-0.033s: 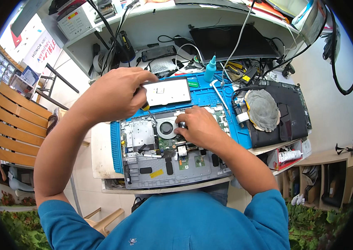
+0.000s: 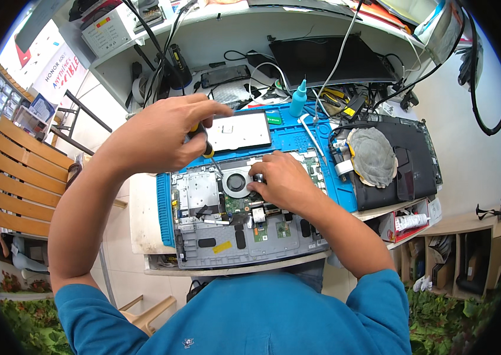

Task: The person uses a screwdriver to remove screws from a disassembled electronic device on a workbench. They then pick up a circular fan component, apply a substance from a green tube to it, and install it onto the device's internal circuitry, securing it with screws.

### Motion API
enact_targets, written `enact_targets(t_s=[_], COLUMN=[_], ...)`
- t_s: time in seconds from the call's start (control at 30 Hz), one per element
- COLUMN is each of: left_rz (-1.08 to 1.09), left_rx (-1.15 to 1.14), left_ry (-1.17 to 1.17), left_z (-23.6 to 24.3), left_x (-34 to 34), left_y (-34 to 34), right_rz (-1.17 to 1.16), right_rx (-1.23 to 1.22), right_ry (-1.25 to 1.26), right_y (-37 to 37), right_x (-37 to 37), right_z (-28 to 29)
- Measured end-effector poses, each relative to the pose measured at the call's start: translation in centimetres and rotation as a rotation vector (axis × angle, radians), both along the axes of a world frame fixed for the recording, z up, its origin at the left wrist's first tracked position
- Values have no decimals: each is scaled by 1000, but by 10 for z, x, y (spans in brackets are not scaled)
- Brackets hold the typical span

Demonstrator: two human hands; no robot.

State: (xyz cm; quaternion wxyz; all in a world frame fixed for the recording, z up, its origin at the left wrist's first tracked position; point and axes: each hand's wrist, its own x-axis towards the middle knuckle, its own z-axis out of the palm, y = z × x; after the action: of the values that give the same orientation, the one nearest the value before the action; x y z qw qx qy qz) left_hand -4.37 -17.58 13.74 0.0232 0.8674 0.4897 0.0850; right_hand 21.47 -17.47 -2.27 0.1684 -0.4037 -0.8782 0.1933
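An opened laptop base [image 2: 194, 256] lies on a blue work mat [image 2: 166, 207], its circuit boards and metal parts exposed. My left hand [image 2: 164, 133] is closed round a screwdriver [image 2: 209, 150] with a black and yellow handle. Its shaft slants down to the left edge of the round cooling fan [image 2: 236, 181]; I cannot make out a screw under the tip. At the fan's right side rests my right hand [image 2: 286, 182], its fingers pinched at a small dark, shiny piece too hidden to name. Behind the base lies a white, black-edged flat panel [image 2: 238, 131].
A light-blue dropper bottle [image 2: 299, 99] and a white bent tool [image 2: 312, 135] sit on the mat. At right, a grey round pad [image 2: 372, 157] lies on a black laptop part [image 2: 419, 160]. Behind are cables and a dark screen [image 2: 333, 59].
My left hand's fingers have shifted slightly round the screwdriver handle, the index finger reaching further right. The right hand and the laptop base look the same.
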Motion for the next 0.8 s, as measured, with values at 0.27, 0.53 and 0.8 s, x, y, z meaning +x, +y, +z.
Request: enact_targets(t_s=[0.27,0.53,0.8], left_rz=[-81,-69,23], left_rx=[-122,4,-84], left_ry=[32,32,92], left_z=[8,-1,10], left_x=[-2,-3,5], left_y=[-2,0,-6], right_rz=[-1,-22,-12], right_rx=[-90,-29,-69], right_ry=[-22,35,66], right_y=[2,2,4], right_x=[0,2,4], right_z=[5,-1,-1])
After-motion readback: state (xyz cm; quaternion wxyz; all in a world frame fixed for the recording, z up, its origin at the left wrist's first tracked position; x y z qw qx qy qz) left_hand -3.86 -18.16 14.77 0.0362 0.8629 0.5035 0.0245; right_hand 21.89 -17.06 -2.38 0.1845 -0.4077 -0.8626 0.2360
